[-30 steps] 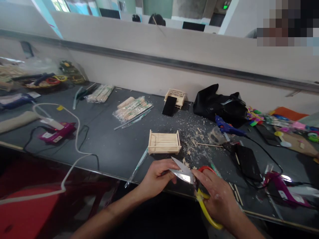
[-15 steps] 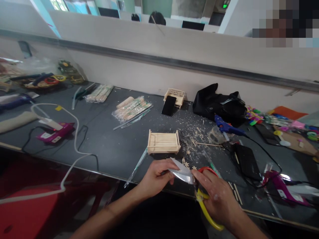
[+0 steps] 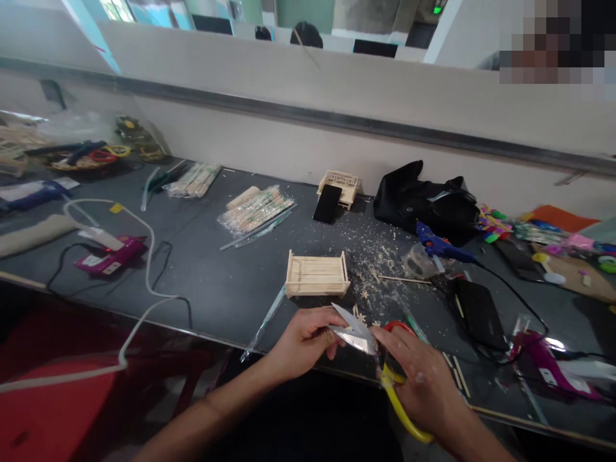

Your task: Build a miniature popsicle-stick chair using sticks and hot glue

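Observation:
My right hand grips a pair of scissors with a red and a yellow handle loop, the steel blades parted and pointing left. My left hand is closed on something small and thin at the blades; what it is stays hidden by the fingers. Both hands hover over the near edge of the dark table. Just beyond them sits a small bed-like frame of wooden sticks, with wood shavings scattered to its right.
A second stick model and a black phone stand at the back wall, beside a black bag. Stick packets, a blue glue gun, pink glue guns with cables and another phone lie around. A red chair stands low left.
The scissor blades shift slightly against the piece in my left hand; both hands stay in the same spot. Nothing else on the table moved.

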The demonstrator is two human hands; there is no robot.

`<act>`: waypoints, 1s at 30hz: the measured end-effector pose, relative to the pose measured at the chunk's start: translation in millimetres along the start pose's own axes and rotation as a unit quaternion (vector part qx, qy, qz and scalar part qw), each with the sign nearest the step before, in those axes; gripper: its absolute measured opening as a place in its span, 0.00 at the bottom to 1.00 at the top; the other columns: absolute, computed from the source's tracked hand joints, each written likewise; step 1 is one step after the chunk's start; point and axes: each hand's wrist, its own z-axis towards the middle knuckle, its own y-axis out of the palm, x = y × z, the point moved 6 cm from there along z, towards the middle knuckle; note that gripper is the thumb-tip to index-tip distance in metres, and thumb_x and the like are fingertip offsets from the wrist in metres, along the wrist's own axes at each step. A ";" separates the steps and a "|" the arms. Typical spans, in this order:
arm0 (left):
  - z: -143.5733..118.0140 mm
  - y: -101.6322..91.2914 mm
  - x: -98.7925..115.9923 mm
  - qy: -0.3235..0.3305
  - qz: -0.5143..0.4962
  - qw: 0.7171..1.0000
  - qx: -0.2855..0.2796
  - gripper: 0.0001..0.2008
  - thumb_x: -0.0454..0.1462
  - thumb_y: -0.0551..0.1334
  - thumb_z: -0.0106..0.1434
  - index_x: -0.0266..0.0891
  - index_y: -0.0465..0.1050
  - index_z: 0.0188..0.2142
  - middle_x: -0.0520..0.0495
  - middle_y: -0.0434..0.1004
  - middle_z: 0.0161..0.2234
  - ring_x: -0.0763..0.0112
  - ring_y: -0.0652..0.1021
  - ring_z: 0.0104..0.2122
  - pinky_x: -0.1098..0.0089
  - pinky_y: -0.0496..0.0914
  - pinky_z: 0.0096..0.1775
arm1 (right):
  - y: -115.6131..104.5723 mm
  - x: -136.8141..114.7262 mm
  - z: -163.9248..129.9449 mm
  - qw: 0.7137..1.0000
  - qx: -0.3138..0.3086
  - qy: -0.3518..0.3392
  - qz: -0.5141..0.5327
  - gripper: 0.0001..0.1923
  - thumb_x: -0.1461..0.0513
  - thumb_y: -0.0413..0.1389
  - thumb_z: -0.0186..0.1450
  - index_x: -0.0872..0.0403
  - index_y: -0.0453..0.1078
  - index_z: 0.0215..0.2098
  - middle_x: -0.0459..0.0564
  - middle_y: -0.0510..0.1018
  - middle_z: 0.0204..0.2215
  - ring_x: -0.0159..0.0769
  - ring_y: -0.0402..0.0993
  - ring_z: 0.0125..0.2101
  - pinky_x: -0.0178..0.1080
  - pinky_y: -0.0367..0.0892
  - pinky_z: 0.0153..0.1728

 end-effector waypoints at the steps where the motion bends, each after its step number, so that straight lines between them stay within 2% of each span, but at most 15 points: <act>1: 0.1 -0.2 0.0 -0.003 0.006 1.000 0.000 0.16 0.45 0.60 0.67 0.35 0.76 0.30 0.50 0.73 0.22 0.79 0.71 0.17 0.77 0.68 0.23 | 0.2 0.4 0.1 1.000 -0.005 0.001 0.000 0.25 0.70 0.51 0.54 0.54 0.71 0.49 0.52 0.80 0.32 0.38 0.78 0.30 0.36 0.74 0.30; 7: -0.3 -1.1 1.4 0.006 0.020 1.000 0.008 0.14 0.43 0.60 0.67 0.36 0.75 0.30 0.52 0.72 0.20 0.78 0.72 0.17 0.76 0.69 0.23 | 3.4 2.2 -3.2 1.000 -0.018 -0.003 0.008 0.30 0.71 0.50 0.51 0.53 0.70 0.52 0.51 0.79 0.33 0.38 0.77 0.31 0.36 0.74 0.31; 12: -1.5 -1.0 -0.3 0.026 0.003 1.000 0.012 0.11 0.40 0.61 0.66 0.36 0.75 0.31 0.53 0.72 0.20 0.79 0.71 0.17 0.78 0.69 0.22 | 3.6 0.6 -2.8 0.999 -0.035 0.012 0.036 0.24 0.70 0.51 0.56 0.54 0.70 0.51 0.52 0.79 0.34 0.37 0.78 0.33 0.36 0.75 0.33; 15: -2.2 -1.7 -1.8 0.028 -0.001 1.000 0.011 0.10 0.38 0.61 0.66 0.35 0.75 0.31 0.53 0.73 0.22 0.80 0.71 0.17 0.78 0.68 0.22 | 4.3 0.8 -2.9 0.997 -0.054 0.022 0.046 0.24 0.70 0.52 0.57 0.54 0.70 0.51 0.52 0.79 0.34 0.38 0.78 0.33 0.37 0.75 0.33; 18: -3.2 -2.0 -2.5 0.027 0.003 1.000 0.008 0.09 0.39 0.61 0.66 0.35 0.75 0.32 0.52 0.73 0.23 0.80 0.71 0.17 0.78 0.68 0.22 | 4.5 0.0 -3.9 0.998 -0.047 0.015 0.035 0.24 0.70 0.52 0.57 0.55 0.71 0.51 0.53 0.80 0.33 0.39 0.78 0.32 0.38 0.75 0.32; 22: -4.1 -1.2 -3.7 0.021 -0.009 1.000 0.014 0.12 0.41 0.62 0.66 0.35 0.75 0.31 0.52 0.72 0.23 0.80 0.70 0.17 0.78 0.67 0.21 | 6.4 -1.2 -6.0 1.000 -0.025 0.005 0.012 0.26 0.71 0.51 0.55 0.55 0.71 0.51 0.53 0.81 0.33 0.39 0.79 0.30 0.37 0.76 0.30; 30: -2.1 0.6 -6.4 -0.028 0.008 1.000 -0.002 0.21 0.49 0.59 0.67 0.35 0.72 0.26 0.52 0.69 0.21 0.79 0.68 0.18 0.77 0.64 0.22 | 17.5 5.4 -12.6 0.999 -0.044 0.019 0.002 0.33 0.72 0.49 0.49 0.53 0.71 0.53 0.51 0.82 0.33 0.39 0.79 0.29 0.37 0.76 0.29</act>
